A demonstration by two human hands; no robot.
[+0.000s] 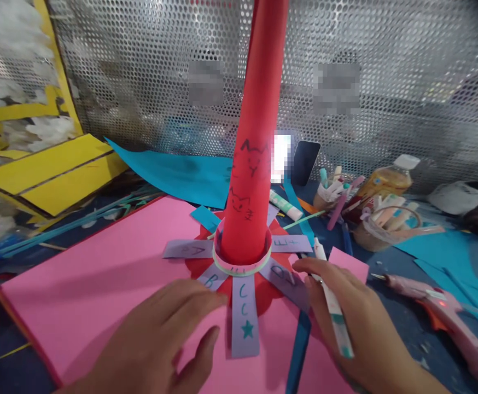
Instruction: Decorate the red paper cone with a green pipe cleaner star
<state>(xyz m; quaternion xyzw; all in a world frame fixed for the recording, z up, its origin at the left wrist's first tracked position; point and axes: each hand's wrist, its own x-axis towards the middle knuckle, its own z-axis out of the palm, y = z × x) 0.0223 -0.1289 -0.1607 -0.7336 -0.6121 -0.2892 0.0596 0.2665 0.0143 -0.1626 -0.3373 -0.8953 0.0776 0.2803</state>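
Left hand: the left hand (151, 336) is open wide, just beside the paper strips (245, 323).
Right hand: the right hand (356, 312) holds a white and green marker (335, 314).
Middle: a red paper tube (249, 142) stands up in a paper ring (242, 261).
Under: a pink sheet (91, 273), with a pink glue gun (439, 312) off to the right.
Back: a metal wall with holes (173, 60).

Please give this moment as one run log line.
left hand: beside lettered purple strip | right hand: holds white marker | red paper tube inside paper ring

Dark blue tabletop (403, 323), pink foam sheet (83, 279), glue gun (448, 312), teal paper (439, 257)
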